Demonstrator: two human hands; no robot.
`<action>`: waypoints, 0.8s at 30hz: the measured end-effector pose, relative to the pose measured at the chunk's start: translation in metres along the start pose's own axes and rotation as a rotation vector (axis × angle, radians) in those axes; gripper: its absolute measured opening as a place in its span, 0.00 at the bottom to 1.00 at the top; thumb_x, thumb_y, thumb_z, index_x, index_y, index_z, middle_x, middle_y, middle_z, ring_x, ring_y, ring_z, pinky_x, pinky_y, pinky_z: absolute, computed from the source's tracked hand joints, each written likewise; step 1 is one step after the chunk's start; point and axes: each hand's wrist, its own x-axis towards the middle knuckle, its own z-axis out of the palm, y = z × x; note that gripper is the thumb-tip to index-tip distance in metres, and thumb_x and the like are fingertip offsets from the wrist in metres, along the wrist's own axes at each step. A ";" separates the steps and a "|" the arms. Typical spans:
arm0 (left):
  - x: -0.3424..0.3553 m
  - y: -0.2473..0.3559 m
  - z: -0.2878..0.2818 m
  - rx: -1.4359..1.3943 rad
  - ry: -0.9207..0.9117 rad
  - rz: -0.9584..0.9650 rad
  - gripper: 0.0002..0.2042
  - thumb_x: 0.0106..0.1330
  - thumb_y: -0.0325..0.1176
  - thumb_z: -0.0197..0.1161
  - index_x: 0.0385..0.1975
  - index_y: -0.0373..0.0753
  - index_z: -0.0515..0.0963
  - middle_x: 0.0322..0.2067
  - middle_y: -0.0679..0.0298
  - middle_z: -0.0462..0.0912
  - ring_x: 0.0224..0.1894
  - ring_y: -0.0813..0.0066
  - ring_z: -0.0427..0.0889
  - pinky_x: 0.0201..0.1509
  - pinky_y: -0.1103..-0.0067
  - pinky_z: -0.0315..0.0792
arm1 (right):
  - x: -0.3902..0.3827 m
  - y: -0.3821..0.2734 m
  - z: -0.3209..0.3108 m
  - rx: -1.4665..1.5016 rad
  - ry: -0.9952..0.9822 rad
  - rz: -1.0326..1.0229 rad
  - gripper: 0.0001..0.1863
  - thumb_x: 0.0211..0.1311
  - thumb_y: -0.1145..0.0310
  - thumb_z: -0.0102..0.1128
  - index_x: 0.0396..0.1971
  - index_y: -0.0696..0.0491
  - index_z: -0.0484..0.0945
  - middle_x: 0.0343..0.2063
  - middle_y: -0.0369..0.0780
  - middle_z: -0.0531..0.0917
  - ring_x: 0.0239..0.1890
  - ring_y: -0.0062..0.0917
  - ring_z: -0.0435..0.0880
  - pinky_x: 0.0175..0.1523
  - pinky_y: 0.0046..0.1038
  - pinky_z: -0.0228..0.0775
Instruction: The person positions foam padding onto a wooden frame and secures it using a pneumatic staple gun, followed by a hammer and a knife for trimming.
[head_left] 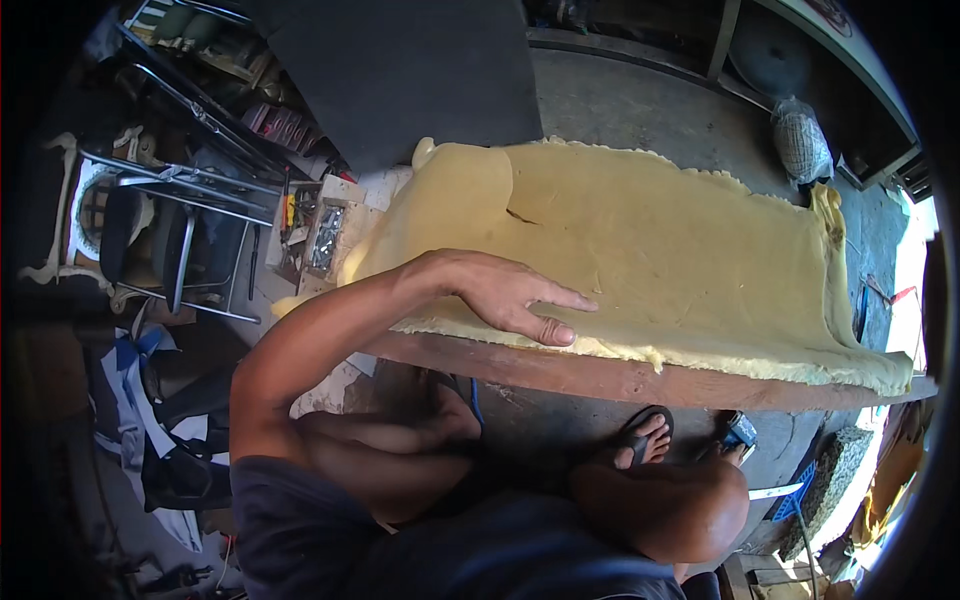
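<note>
A large sheet of yellow foam [640,240] lies over a wooden frame, whose brown rail [600,378] runs along the near side. The foam's edges are ragged, and a short dark slit shows in its surface left of the middle. My left hand [510,297] rests on the foam near this front edge, palm down, thumb and forefinger stretched out. At the lower right, beyond my knee, my right hand [737,454] is mostly hidden; the little that shows is against a blue and black tool [740,430], resembling a staple gun, with its fingers around it.
Metal-framed chairs [180,220] crowd the left side, beside a box of small metal parts [326,238]. A dark board [400,80] stands behind the foam. A filled clear bag [802,145] sits at the far right. My sandalled foot [648,440] is below the rail.
</note>
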 end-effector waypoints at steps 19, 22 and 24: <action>-0.163 -0.140 0.115 0.181 0.940 -0.070 0.21 0.76 0.47 0.51 0.46 0.36 0.83 0.34 0.57 0.86 0.42 0.56 0.85 0.54 0.61 0.74 | -0.051 -0.364 -0.144 0.162 0.284 -0.860 0.23 0.80 0.57 0.47 0.58 0.61 0.77 0.53 0.50 0.81 0.55 0.43 0.80 0.59 0.40 0.71; -0.161 -0.158 0.125 0.385 1.179 0.270 0.24 0.75 0.54 0.50 0.39 0.38 0.83 0.31 0.54 0.86 0.37 0.53 0.86 0.47 0.59 0.76 | -0.031 -0.365 -0.128 0.147 0.220 -0.799 0.26 0.80 0.54 0.45 0.55 0.64 0.78 0.50 0.52 0.83 0.54 0.45 0.81 0.59 0.40 0.71; -0.182 -0.162 0.132 0.324 1.013 0.038 0.25 0.74 0.57 0.51 0.40 0.38 0.82 0.30 0.53 0.85 0.37 0.52 0.86 0.46 0.56 0.76 | -0.018 -0.359 -0.130 0.014 0.240 -0.817 0.27 0.80 0.54 0.45 0.56 0.64 0.78 0.51 0.53 0.83 0.54 0.45 0.81 0.59 0.40 0.71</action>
